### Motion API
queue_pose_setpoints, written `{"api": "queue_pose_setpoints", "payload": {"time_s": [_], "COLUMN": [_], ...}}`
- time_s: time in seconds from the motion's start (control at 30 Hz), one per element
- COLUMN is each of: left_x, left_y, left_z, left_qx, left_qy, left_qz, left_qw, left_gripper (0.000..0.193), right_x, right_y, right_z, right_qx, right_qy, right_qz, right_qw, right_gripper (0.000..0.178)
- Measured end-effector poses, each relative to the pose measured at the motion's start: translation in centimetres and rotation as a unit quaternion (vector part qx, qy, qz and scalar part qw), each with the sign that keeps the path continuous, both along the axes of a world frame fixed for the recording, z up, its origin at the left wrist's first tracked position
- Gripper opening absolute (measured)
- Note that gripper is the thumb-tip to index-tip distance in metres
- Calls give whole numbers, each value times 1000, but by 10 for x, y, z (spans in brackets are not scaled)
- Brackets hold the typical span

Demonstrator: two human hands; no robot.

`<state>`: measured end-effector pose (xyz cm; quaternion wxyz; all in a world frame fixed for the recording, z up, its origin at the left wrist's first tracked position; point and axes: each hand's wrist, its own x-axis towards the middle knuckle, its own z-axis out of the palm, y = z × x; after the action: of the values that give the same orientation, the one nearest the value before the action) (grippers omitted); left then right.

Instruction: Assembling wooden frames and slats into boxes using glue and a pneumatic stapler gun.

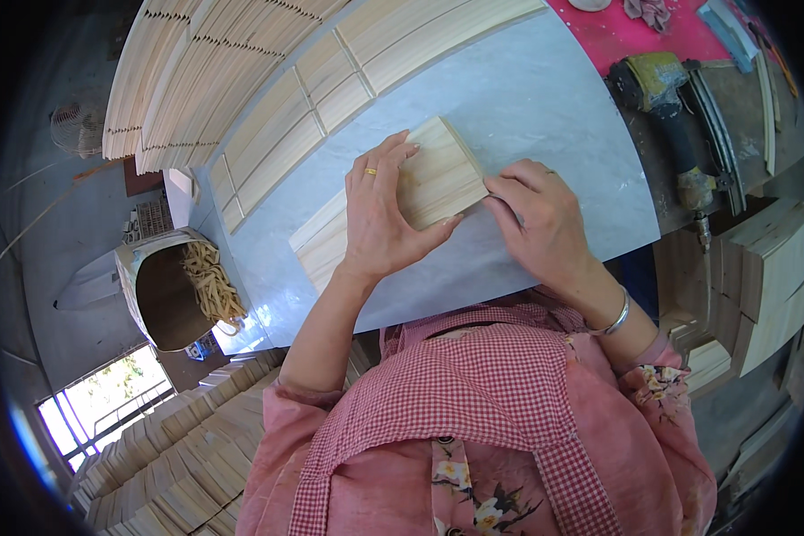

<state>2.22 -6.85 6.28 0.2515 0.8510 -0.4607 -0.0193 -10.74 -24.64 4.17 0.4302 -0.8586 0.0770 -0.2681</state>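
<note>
A blue-grey counter (590, 161) is spreading beneath the work, its near edge running close to the checked apron (456, 384) and its right edge sloping down beside a pneumatic nail gun (659, 107). Open room is stretching from the hands toward that right edge, and a narrower strip is lying between the work and a row of pale boards (322, 103) on the far side.

A pale wooden board (447, 179) is lying slantwise near the counter's near edge, under the hands; whether it is one piece or several layered, I cannot tell. The left hand (380, 205) is reaching over it from the near side, its fingers gripping across the width, thumb at the near edge. The right hand (545, 219) is bending inward at the board's right end, fingers curling and thumb and forefinger meeting at the near corner; whether they are gripping the wood or something small, I cannot tell.

Tall stacks of slats (214, 80) are hemming in the far left. An open-mouthed container (125, 268) is standing past the left edge, pale strips (210, 277) hanging over its rim. A silver bracelet (618, 313) is circling the right wrist.
</note>
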Motion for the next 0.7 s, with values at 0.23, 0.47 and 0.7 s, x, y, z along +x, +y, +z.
{"api": "queue_pose_setpoints", "payload": {"time_s": [0.23, 0.47, 0.7], "left_x": [-2, -2, -3], "left_y": [2, 1, 2], "left_z": [-2, -4, -4], "left_qx": [-3, -14, -7], "left_qy": [6, -2, -20], "left_qz": [10, 18, 30], "left_qw": [1000, 1000, 999], "left_gripper": [87, 78, 79], "right_x": [7, 6, -9], "right_y": [-20, -17, -21], "right_z": [13, 15, 19], "right_qx": [-91, -115, -18], "right_qy": [91, 92, 146], "right_qz": [96, 96, 85], "right_qw": [987, 984, 985], "right_gripper": [6, 5, 11]}}
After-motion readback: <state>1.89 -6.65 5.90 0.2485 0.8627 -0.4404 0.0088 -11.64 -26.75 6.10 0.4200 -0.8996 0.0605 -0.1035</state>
